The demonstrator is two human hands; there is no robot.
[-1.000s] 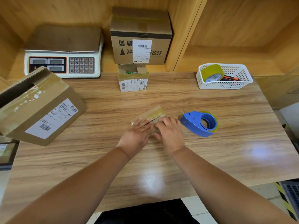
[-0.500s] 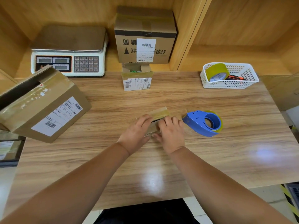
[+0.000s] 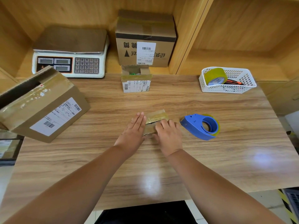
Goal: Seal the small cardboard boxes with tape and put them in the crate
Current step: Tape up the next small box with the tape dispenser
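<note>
A small cardboard box [image 3: 153,122] lies flat on the wooden counter [image 3: 226,151], near its centre. A strip of yellowish tape covers the far part of its top face.

Left hand [image 3: 133,135]: fingers extended and held together, palm down, pressed flat on the left part of the box. It grips nothing.

Right hand [image 3: 169,136]: palm down, fingers slightly curled, resting on the right and near part of the box. The fingertips lie on the box top beside the tape edge. Whether the thumb hooks the near edge of the box cannot be determined.

A blue tape dispenser [image 3: 201,126] with a yellowish roll lies on the counter just right of the right hand, apart from it.

A second small box [image 3: 136,81], with open top flaps and a printed label on its near face, stands at the far edge of the counter, centre. Directly behind it, on the shelf, stands a larger carton [image 3: 145,39] sealed with tape.

A weighing scale [image 3: 71,52] sits on the shelf, far left. A large tilted carton [image 3: 40,104] with a shipping label occupies the left edge of the counter, its top partly open.

A white basket [image 3: 239,88] at far right holds a tape roll [image 3: 215,76] and a red-and-black tool [image 3: 233,81].
</note>
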